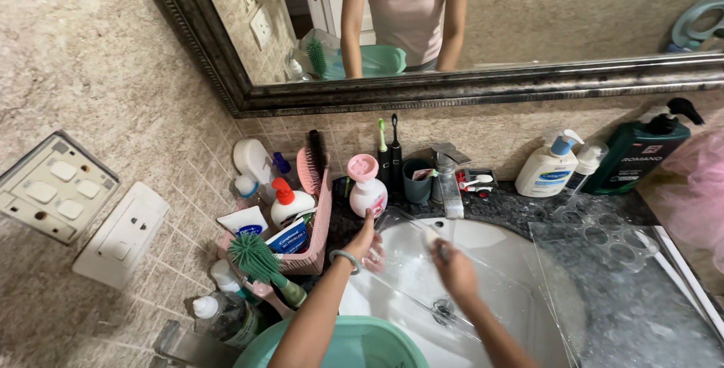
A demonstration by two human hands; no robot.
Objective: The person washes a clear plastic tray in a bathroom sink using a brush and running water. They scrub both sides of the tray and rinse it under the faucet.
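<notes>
Teal basin (354, 345) sits nearest. Left hand (366, 243) grips a clear tray (483, 277) over the sink (520, 243); right hand (455, 270) holds a brush (431, 238), scrubbing it.

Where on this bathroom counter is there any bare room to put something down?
Little: dark counter right of the sink lies partly under a clear plastic tray. The left corner is crowded around the pink basket; bottles line the back wall. Both hands, left hand and right hand, fill the sink.

Dark speckled stone counter (641, 323) around a white sink (520, 243), pink basket (317, 240) at left, pump bottles (549, 172) by the wall, clear plastic tray (603, 236) at right.
</notes>
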